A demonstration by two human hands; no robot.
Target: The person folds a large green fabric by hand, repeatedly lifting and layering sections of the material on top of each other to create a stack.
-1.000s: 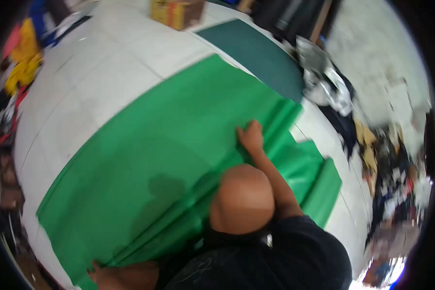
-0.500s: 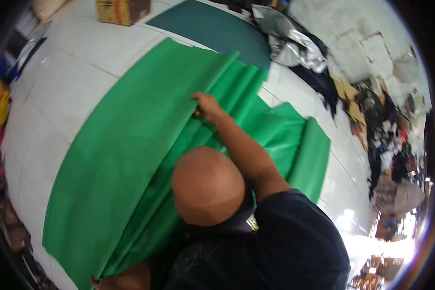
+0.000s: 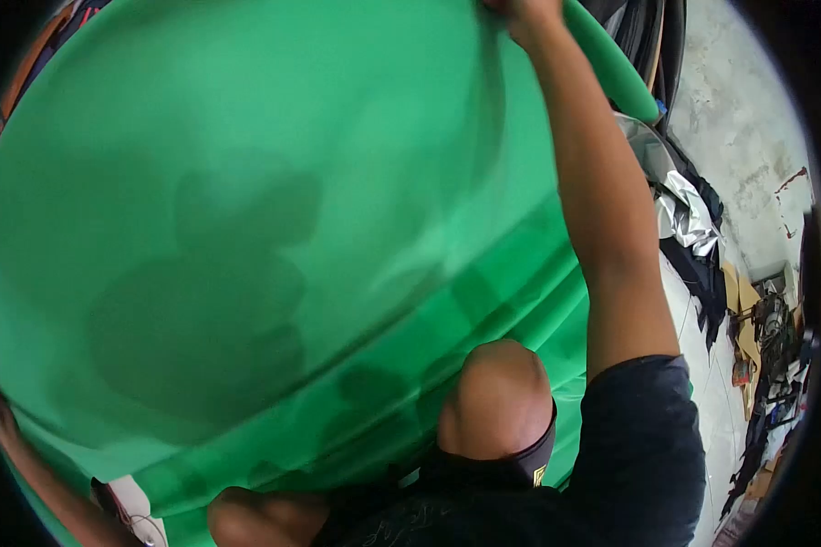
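A large smooth green sheet (image 3: 246,100), like vinyl or synthetic leather, is raised in front of me and fills most of the view. My right hand (image 3: 524,13) grips it at the top, with the arm stretched far forward; the fingers are partly cut off by the frame's edge. At the lower left, my left hand (image 3: 0,406) is closed on the sheet's edge, its fingers small and dim there. The lower part of the sheet lies in folds around my bent knee (image 3: 502,401). A shadow falls across the raised part.
Crumpled silver material (image 3: 689,214) and dark cloth (image 3: 698,287) lie by the wall on the right. Beyond them is a pile of scraps and clutter (image 3: 775,319). White floor tiles (image 3: 716,383) show on the right. Dark rolls (image 3: 643,36) stand at the top right.
The green sheet has been lifted off the floor and spread up in front of me. My right hand has moved up and forward, my left hand out to the left, both holding it.
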